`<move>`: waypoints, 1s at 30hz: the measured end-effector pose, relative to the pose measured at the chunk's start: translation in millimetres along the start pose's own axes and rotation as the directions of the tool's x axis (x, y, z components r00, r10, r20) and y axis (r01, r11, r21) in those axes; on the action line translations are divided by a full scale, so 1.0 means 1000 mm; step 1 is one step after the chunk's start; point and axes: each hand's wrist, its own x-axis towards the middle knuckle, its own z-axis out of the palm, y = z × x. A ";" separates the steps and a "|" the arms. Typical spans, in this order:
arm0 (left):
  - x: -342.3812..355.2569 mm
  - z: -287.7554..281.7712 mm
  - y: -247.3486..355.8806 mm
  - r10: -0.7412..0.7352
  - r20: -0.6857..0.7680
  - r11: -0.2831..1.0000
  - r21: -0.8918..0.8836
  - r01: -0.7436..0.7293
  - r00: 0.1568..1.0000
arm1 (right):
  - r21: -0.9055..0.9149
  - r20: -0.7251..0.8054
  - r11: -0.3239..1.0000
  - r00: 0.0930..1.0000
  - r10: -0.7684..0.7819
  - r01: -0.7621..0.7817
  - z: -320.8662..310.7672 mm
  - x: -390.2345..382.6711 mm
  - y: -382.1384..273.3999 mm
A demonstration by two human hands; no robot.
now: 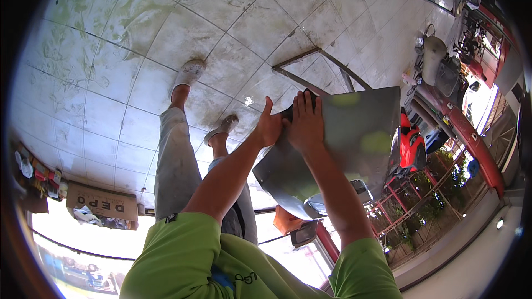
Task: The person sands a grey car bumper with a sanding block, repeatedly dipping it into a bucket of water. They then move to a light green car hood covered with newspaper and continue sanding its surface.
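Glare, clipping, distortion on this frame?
Head view: fisheye bends edges, corners go black. Head view: white-out below the cardboard box, small glare spot on the tiled floor. Head view: greenish patches on the dark panel, probably reflections.

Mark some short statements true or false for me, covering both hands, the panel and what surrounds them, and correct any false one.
1. The bare right hand lies on the broad, glossy grey panel. True.
2. The bare left hand is far from the right hand. False: the left hand is beside it, at the panel's left edge in the picture.
3. Part of an angular brown metal frame shows beyond the panel's far edge. True.
4. The brown cardboard box is at the picture's upper right. False: the cardboard box is at the lower left.
5. The person's short fabric sleeves are bright green. True.
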 end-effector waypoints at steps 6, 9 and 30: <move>0.032 0.011 0.031 -0.073 -0.005 0.694 0.718 0.054 0.997 | -0.191 0.302 0.887 0.885 -0.355 0.421 0.063 -0.163 -0.132; 0.035 0.021 0.019 -0.041 -0.031 0.608 0.793 0.050 0.999 | -0.025 0.206 0.937 0.919 -0.337 0.349 0.103 -0.181 -0.149; 0.002 -0.018 -0.029 0.181 0.041 0.687 0.710 -0.156 0.983 | -0.145 -0.049 0.954 0.961 -0.272 0.263 0.109 -0.238 -0.127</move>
